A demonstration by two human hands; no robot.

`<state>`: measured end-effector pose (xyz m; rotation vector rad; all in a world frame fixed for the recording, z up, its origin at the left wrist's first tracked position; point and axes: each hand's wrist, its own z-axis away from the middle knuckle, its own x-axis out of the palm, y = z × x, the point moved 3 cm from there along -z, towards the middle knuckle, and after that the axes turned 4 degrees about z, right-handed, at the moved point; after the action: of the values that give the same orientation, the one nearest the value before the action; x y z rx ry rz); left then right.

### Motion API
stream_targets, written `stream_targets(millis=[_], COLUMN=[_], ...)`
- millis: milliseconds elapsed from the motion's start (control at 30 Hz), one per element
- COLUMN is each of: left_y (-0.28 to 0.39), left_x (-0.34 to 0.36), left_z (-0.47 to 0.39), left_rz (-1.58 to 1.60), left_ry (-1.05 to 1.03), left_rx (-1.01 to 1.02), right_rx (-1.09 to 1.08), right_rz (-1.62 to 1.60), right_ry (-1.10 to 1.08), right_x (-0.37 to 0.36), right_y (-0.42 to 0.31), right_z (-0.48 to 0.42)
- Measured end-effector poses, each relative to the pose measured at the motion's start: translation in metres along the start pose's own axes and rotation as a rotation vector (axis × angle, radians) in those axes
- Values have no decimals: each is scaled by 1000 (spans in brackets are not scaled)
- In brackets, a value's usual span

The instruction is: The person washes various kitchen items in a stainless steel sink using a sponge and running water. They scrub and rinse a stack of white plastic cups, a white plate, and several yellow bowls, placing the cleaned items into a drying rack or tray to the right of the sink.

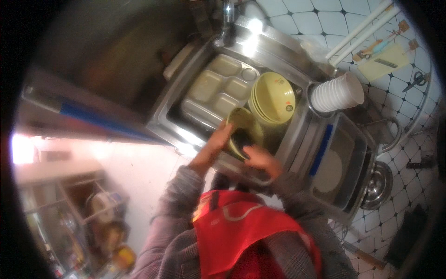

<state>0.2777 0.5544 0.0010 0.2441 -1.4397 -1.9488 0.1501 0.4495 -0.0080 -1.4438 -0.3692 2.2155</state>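
Note:
My left hand (pixel 220 136) grips the rim of a yellow bowl (pixel 256 130), which is tilted over a stainless-steel sink (pixel 163 113). At the bowl's near rim is my right hand (pixel 263 161), blurred, with its fingers around a dark item (pixel 241 140) against the inside; I cannot tell what the item is. A stack of several yellow bowls (pixel 275 99) leans in the sink just beyond the held one. To their left lies a metal compartment tray (pixel 206 87), tilted, with its lower edge in shadow.
A faucet (pixel 227 26) stands at the sink's far edge. On the right are a stack of white cups (pixel 336 92) and a clear plastic bin (pixel 348 167) holding a pale round thing. Scissors (pixel 416 81) hang on the tiled wall (pixel 310 24). A blue-edged panel (pixel 101 117) borders the left.

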Motion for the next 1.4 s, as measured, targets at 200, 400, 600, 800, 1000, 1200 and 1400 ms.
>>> stream_targets(millis=[200,400,600,800,1000,1200,1400], left_y=[2,-65,-13,14,-72,-33,-17], left_x=[-8,-4,-13,-3,-13,-39,-21], left_z=[-13,-10,-1,7,-21,-7,-10], left_rz=[294,-203,192,179,-182,197,176], left_ry=[-197,210,-76,-49,213,-73,-184], left_rx=[-232,90,-165,-189,-10,-47,-176], right_rx=[15,77,14,40,-9,77,229], right_rz=[430,41,90,342,-173,-138,240], right_ry=[224,235,88,233,254,-383,144], right_x=[31,2,12,19,-8,4,31], right_y=[37,-17,5,22,-16,36,91], right_z=[5,-5,8,10,-3,-13,-50])
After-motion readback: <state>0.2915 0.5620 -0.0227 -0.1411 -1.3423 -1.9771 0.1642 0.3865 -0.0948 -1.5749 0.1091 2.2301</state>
